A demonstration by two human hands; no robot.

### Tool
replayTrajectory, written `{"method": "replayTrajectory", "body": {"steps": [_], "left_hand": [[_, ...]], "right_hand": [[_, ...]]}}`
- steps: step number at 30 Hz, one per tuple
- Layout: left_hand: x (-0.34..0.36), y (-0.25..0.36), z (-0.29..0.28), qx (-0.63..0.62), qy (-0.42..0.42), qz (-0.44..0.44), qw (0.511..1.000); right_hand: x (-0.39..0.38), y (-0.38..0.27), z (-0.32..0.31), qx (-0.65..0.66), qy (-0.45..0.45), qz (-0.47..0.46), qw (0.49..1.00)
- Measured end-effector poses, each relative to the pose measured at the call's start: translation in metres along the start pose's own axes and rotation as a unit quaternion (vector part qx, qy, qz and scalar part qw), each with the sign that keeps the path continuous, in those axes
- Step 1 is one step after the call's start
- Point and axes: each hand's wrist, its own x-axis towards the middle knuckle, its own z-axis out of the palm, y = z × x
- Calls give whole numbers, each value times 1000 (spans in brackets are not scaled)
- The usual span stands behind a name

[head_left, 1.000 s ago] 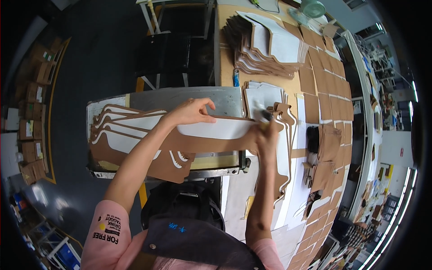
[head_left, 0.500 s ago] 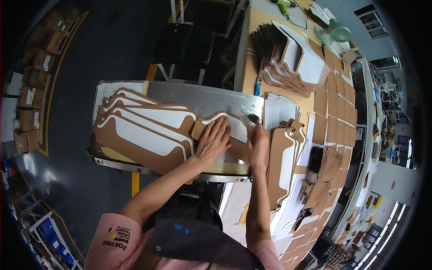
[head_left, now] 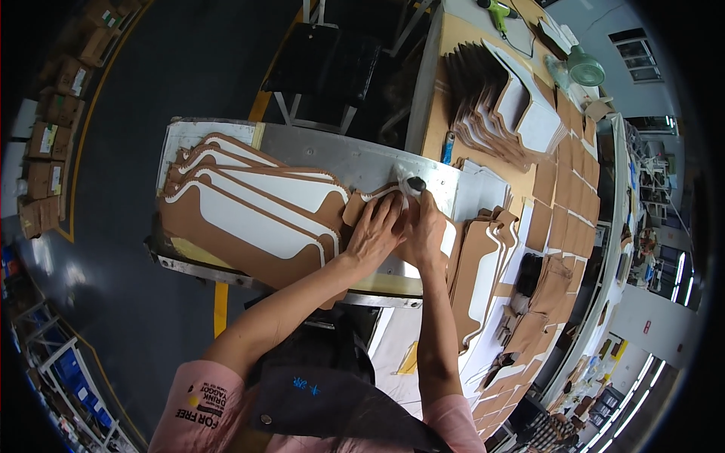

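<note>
Flat on a brown and white leather-like panel (head_left: 353, 208), my left hand (head_left: 377, 230) presses with its fingers stretched out. Beside it and touching the same panel, my right hand (head_left: 425, 230) is closed around a small tool with a black rounded end (head_left: 416, 183) and a pale, shiny part; its exact kind is unclear. Much of the panel is hidden beneath both hands. A metal plate (head_left: 347, 155) lies underneath. To the left, overlapping brown panels with white centres form a stack (head_left: 257, 224).
Similar panels (head_left: 477, 287) lie right of the plate. On the long side table (head_left: 427, 124) are fanned panels (head_left: 529, 113), a blue-handled tool (head_left: 448, 147) and a green heat gun (head_left: 498, 13). A black stool (head_left: 325, 64) stands beyond the bench. Cardboard boxes (head_left: 47, 140) line the far left.
My right hand has moved slightly left with the tool, closer to my left hand. The panel beneath has turned or shifted a little. The whole view has shifted slightly.
</note>
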Motion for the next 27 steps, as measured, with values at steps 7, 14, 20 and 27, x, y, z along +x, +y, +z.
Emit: {"method": "replayTrajectory", "body": {"steps": [7,14,20,27], "left_hand": [[-2,-1,0,0,31,18,999],[-1,1,5,-7,34,8,999],[-2,0,-2,29,31,0,999],[-5,-1,4,41,-13,-4,999]], "right_hand": [[14,4,-2,20,23,0,1000],[20,-2,-3,6,4,-5,1000],[12,-3,-5,-2,-19,-51,999],[4,-4,-4,9,-44,-35,998]]}}
